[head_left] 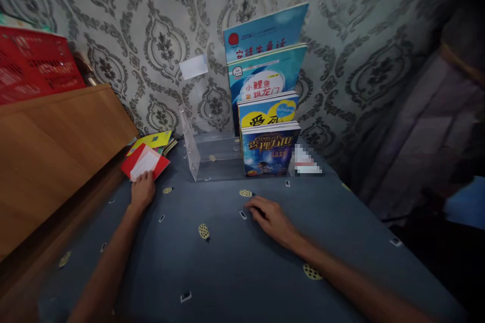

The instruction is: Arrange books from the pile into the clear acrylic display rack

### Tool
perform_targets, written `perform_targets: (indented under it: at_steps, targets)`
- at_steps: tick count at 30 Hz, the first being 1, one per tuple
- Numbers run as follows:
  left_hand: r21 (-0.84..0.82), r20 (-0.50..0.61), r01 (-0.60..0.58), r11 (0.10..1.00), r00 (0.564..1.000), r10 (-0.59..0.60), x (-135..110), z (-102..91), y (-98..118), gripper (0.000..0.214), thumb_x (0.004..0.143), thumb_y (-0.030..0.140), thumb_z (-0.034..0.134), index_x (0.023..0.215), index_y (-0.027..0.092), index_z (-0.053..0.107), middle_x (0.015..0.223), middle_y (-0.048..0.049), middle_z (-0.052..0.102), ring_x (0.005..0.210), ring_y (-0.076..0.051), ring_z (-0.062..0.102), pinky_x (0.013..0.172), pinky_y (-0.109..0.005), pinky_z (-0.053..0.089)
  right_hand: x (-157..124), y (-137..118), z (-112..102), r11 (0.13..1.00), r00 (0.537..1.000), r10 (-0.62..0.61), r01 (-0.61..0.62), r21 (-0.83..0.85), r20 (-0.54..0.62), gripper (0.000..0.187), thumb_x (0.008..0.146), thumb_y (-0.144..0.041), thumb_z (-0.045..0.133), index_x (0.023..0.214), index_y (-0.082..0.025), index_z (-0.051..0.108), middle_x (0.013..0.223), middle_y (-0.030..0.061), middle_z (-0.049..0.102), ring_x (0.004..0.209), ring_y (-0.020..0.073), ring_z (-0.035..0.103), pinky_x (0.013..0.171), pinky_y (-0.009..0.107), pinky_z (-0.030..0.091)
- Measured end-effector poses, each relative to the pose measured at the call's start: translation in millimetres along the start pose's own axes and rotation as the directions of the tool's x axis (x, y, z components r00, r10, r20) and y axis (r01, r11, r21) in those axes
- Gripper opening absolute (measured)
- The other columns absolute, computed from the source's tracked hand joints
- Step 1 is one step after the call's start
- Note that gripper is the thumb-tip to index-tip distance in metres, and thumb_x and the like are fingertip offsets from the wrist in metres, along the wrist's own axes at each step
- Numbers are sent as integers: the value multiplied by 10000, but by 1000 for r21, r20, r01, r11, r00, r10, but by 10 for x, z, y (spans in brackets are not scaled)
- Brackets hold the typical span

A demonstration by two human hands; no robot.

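Observation:
At the left, my left hand (143,191) has its fingers closed over the near edge of a red book (160,164) with a white panel on its cover; the thumb is hidden. Beneath and behind it lie a yellow book (162,138) and several others. My right hand (273,219) is low over the tablecloth, fingers loosely bent and apart, holding nothing. Beyond it stands a clear book rack (190,147). Upright at its right side are a dark blue book (270,154), a yellow-and-blue book (247,117), a teal book (237,81) and a taller blue book (267,28).
A wooden cabinet (56,146) borders the table on the left, with a red plastic basket (38,65) on top. The patterned blue tablecloth (223,267) reaches a patterned wall (162,15). A white paper (193,67) is on the wall. Grey cloth (420,126) hangs at the right.

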State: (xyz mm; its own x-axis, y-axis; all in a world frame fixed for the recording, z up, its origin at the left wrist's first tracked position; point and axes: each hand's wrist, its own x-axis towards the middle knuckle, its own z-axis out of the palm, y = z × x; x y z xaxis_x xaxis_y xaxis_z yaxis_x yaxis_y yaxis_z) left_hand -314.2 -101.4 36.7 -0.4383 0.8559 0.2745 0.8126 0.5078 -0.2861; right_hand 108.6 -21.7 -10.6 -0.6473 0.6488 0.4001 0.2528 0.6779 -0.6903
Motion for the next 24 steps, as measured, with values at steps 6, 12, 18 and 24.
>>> perform_targets:
  at_steps: [6,12,18,24]
  targets:
    - [0,31,-18,1000,999,18,-168,-23,6,452,955,185,389,1395,131,476,1376,-187,592,1270,-301,570,986,-418,485,5,1,-3,1000,1000,-12,12,-2,-10,258,914,-144,440,946,-176,694,891,81,718,809,204,673,798,334,530]
    - [66,33,-59,996,998,57,-402,-135,47,427,956,197,394,1351,124,539,1281,-178,658,1192,-310,620,1012,-454,452,1,15,1,1000,1000,-10,10,12,-17,257,903,-134,451,944,-196,698,868,62,713,773,195,665,774,320,529]
    - [-2,107,-116,993,988,115,-624,-300,103,422,974,323,436,1306,136,616,1230,-175,686,1184,-345,620,1022,-490,448,1,39,16,999,1000,-21,21,29,-9,252,902,-122,453,941,-196,690,868,59,704,791,194,659,780,325,528]
    - [-215,213,-52,975,972,99,-440,-234,-150,572,1034,487,276,1246,121,662,1295,-165,678,1159,-315,660,946,-410,521,-9,35,54,999,999,-34,35,26,-35,230,900,-83,489,939,-193,688,895,52,709,828,176,657,799,299,515]
